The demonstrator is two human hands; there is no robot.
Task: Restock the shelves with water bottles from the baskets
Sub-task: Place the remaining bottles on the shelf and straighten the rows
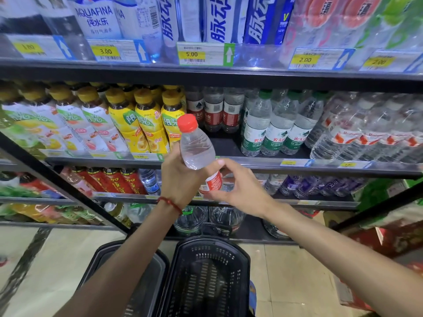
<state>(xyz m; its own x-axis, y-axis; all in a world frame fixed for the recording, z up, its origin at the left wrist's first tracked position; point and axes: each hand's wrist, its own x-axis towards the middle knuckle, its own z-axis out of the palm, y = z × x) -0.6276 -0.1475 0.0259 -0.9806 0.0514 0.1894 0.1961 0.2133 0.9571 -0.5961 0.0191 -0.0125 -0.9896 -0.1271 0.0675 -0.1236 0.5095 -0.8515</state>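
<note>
Shop shelves (206, 74) packed with drinks are pictured across the whole frame, with price tags (191, 54) clipped along their front edges. A water bottle (196, 147) with a red cap (187, 123) is held up in front of the middle shelf, tilted so that the cap points up and to the left. Its middle is gripped by the left hand (180, 179), the fingers wrapped round it, and a red cord (170, 203) is worn on that wrist. Its lower end, where the red-and-white label sits, is pinched by the right hand (238, 186), with the thumb on top and the fingers curled beneath.

Behind the water bottle, red-label bottles (214, 110) are lined up at the back of the middle shelf, and a dark patch of shelf is left showing in front of them. Tea bottles (146, 124) with yellow caps are ranged to their left and green-label bottles (258, 126) to their right.

Two black baskets (229, 248) are set side by side on the pale tiled floor (286, 271) below the arms. The right one is seen down to its slotted bottom, while the left one is partly covered by the left forearm.
</note>
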